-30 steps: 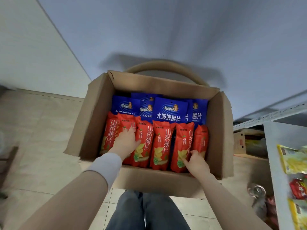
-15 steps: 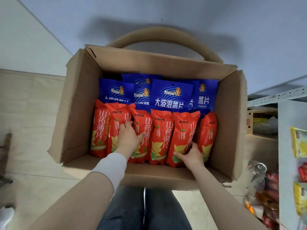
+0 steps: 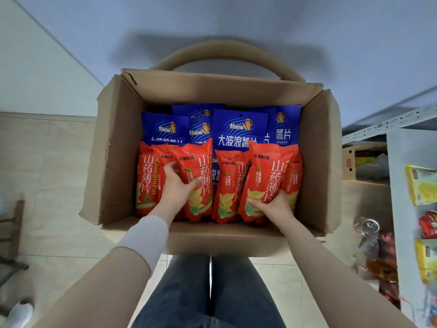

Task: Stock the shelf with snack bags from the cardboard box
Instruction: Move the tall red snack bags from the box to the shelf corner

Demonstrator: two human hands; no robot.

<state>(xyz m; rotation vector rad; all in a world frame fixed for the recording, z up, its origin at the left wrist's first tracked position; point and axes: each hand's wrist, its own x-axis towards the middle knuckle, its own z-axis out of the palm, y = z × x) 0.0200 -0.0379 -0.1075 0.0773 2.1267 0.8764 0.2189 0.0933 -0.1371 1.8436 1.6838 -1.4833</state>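
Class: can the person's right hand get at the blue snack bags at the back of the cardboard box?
Probably yes: the cardboard box is open-topped, and the blue snack bags stand exposed above the red row, though the right hand already grips a red bag.

Even, soft indoor light, moderately bright; no glare. Broad diffuse shadow on the wall (image 3: 236,24) above the cardboard box (image 3: 118,150), so the light comes from the near side. Box interior shaded along its left wall. Strong wide-angle bending at the edges: shelf (image 3: 402,185) at right curves. Right edge items and lower left corner smeared, soft. Centre print fairly sharp.
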